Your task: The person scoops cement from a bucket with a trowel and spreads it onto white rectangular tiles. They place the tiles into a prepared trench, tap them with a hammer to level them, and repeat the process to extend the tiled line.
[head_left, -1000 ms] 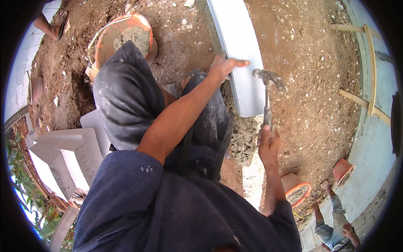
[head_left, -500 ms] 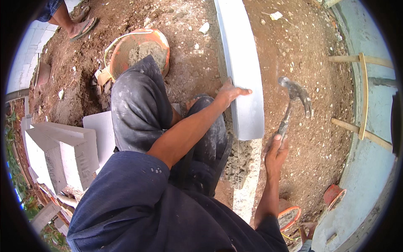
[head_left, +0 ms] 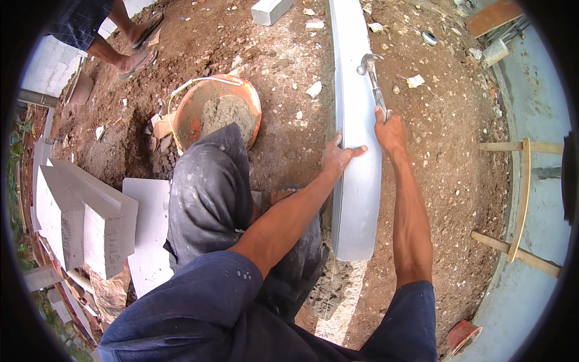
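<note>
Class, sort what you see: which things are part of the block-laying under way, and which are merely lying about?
In use:
left hand pressing on the long grey block
right hand gripping the hammer
orange bucket of mortar

Lying about:
stacked white blocks
loose block
wooden frame

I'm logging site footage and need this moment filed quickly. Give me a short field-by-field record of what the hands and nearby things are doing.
Setting: bare earth ground at a building site
Left hand: palm and fingers pressed on the long grey block
Right hand: gripping the hammer by its handle, its head over the far part of the block
Block: lying flat in a row, lengthwise away from the person
Bucket: orange, holding grey mortar, left of the block
Spare blocks: stacked at the left
Other person: sandalled feet at top left
</note>
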{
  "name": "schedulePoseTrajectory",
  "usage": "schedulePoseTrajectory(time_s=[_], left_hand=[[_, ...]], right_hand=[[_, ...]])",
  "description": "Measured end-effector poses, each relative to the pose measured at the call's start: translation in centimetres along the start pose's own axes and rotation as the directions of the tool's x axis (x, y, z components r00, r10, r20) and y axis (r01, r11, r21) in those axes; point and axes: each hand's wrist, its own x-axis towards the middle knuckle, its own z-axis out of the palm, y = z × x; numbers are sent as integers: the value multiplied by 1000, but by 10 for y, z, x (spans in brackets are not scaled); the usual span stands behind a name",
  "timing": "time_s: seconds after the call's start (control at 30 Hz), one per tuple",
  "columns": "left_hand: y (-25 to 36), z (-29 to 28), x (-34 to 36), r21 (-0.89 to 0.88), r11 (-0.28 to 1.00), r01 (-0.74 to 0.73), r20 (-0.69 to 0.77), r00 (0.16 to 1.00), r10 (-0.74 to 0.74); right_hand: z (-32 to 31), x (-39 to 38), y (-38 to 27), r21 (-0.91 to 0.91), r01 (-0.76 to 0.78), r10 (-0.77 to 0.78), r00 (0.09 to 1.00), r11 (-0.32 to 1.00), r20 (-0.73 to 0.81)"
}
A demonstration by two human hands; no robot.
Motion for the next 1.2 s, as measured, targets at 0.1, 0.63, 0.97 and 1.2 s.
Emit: schedulePoseTrajectory(time_s=[0.1,0.63,0.97,1.2], left_hand=[[0,-14,5,105,993,62,39,997,-66],[6,-9,-6,50,999,18,-11,1000,-18],[2,-8,-8,-16,1000,24,-3,1000,-24],[10,-9,-2,-86,995,47,40,998,-44]], right_hand=[[2,-9,-10,171,86,-57,984,982,-170],[8,12,-14,0,11,-11,998,1000,-64],[15,35,-6,134,-58,56,998,989,17],[-14,-116,46,710,-163,154,985,685,78]])
